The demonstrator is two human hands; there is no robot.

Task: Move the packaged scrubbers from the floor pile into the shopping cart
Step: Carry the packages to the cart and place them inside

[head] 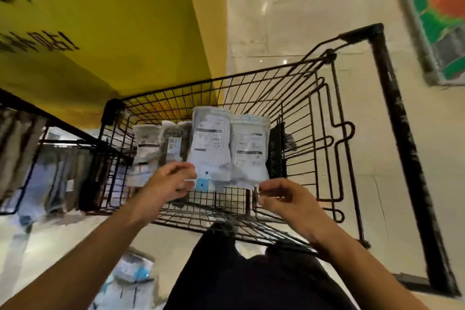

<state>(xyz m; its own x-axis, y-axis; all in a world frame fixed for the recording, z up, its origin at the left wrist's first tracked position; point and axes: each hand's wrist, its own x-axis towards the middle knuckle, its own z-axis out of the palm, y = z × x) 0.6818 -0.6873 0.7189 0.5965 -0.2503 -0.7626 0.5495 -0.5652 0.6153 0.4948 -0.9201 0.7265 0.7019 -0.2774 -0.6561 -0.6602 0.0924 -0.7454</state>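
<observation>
We pinch two flat, pale plastic scrubber packets [227, 145] by their lower edges, left hand [168, 184] and right hand [286, 202], above the black wire shopping cart [324, 133]; light, limp, slippery film, we judge.

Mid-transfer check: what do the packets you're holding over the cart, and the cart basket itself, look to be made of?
The two pale flat scrubber packets look like thin glossy plastic film: they catch sheen and crinkle, with printed labels on the face. The left hand and right hand pinch their lower edges. The black wire shopping cart basket looks like dark-coated metal rod in an open grid; the coating type is unclear.
</observation>
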